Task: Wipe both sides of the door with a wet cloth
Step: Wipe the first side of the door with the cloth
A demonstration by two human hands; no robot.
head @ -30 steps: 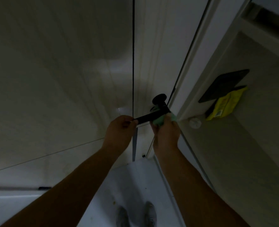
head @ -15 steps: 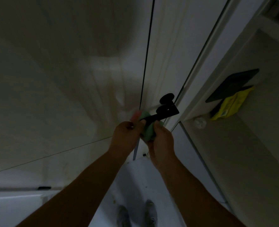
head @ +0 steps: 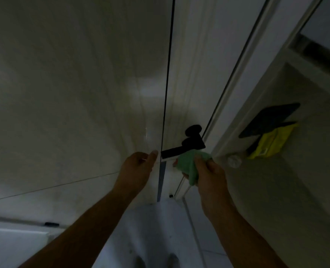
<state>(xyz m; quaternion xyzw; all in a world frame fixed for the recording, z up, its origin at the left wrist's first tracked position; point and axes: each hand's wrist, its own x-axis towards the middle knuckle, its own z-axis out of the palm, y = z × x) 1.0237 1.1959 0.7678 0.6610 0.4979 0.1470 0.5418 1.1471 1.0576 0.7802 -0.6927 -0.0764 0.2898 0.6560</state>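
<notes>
1. Head view, dim light: white door (head: pixel 187 74) straight ahead, with a black lever handle (head: pixel 181 148) low on it, close to the door frame.
2. Right hand (head: pixel 210 175): grip closed round a bunched green cloth (head: pixel 187 165), held just under the lever, touching it near its base.
3. Left hand (head: pixel 137 169): grip loose, holding nothing, thumb tip just beside the lever's free end.
4. Further right, in a pale recess: yellow packet (head: pixel 270 146) partly under a flat black item (head: pixel 270 118).

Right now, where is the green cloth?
In the head view the green cloth sits a little right of centre, bunched in the right hand, just below the black door handle.
</notes>
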